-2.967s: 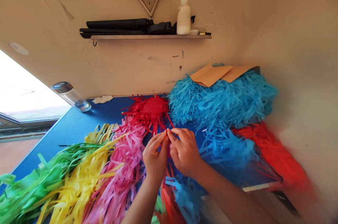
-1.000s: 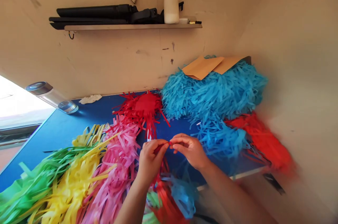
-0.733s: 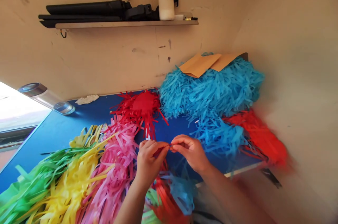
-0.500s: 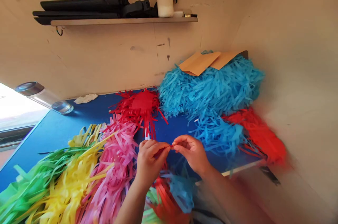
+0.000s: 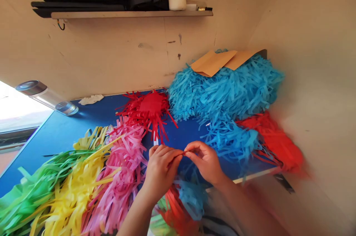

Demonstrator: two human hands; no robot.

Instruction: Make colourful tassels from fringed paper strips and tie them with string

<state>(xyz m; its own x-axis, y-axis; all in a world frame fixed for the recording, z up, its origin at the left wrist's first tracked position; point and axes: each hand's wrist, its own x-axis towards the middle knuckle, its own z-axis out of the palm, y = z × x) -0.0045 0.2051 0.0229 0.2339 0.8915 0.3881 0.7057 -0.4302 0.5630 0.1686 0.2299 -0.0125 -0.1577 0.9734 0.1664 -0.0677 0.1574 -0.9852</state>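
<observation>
My left hand (image 5: 162, 172) and my right hand (image 5: 205, 162) meet fingertip to fingertip over the front of the blue table (image 5: 80, 125). Both pinch a thin red paper strip (image 5: 183, 152) between thumb and fingers. Most of the strip is hidden by the fingers. Red fringed paper (image 5: 174, 206) and blue fringed paper (image 5: 191, 197) hang below my wrists. A pink fringe pile (image 5: 125, 169) lies just left of my left hand.
Yellow fringe (image 5: 75, 188) and green fringe (image 5: 30, 195) spread at the left. A red fringed piece (image 5: 148, 108) lies mid-table; a big blue heap (image 5: 225, 87) with tan paper (image 5: 214, 62) and orange-red fringe (image 5: 275, 143) fills the right corner. A glass jar (image 5: 46, 95) lies back left. A wall shelf (image 5: 130, 13) holds a white bottle.
Both hands have stayed pinched together on the red strip, with small finger shifts. The view has drifted, so the hands sit slightly lower in the picture than three seconds ago.
</observation>
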